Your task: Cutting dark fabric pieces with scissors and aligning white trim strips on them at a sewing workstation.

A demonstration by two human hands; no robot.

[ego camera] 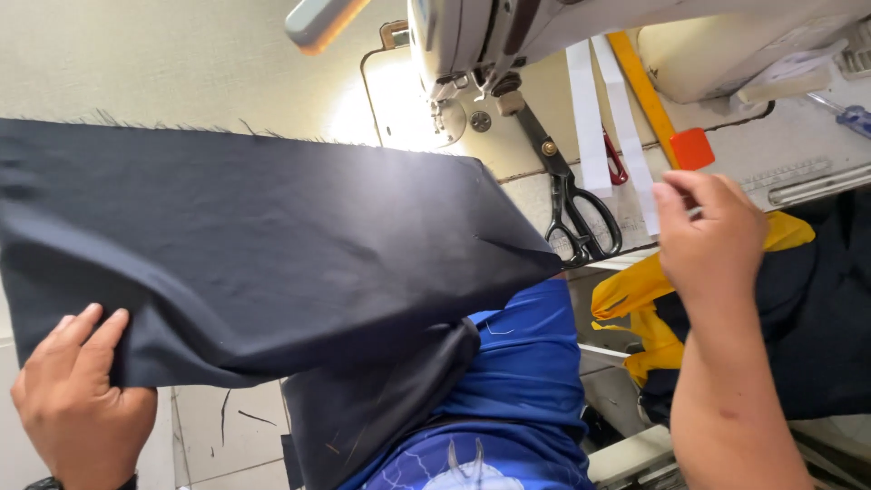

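Head view showed the left hand (77, 399) pinching the dark cloth's (263, 245) left end, cloth running rightward; right hand (712, 240), fingers curled around nothing visible, hovered apart over the worktop (780, 150).

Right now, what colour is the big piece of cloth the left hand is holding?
The cloth is plain black or very dark navy, seen in the head view.

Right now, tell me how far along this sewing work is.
Done: the dark navy fabric panel is cut, its top edge frayed, and lies across the sewing machine table. In hand: the left hand grips the panel's lower corner; the right hand reaches toward the white strips beside the black scissors. Left: no cloth sits under the presser foot, so stitching hasn't started.
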